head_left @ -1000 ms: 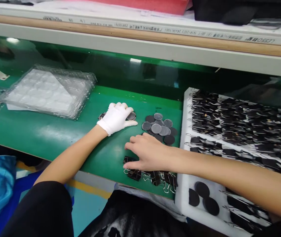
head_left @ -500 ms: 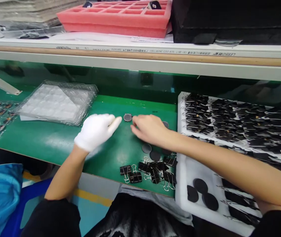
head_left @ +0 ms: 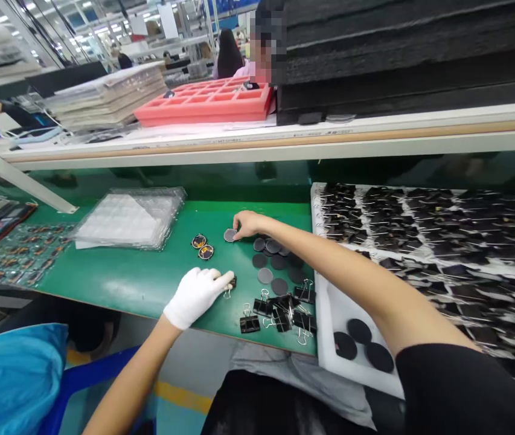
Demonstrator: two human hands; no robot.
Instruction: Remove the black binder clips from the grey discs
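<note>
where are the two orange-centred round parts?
Head view, left of centre: the round parts lie on the green table, beyond the gloved left hand, between the clear trays and the grey disc at the right hand.

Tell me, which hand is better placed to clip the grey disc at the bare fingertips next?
Probably the left hand: it holds a clip at its fingertips. The right hand is at the edge of the disc, so it might steady it.
</note>
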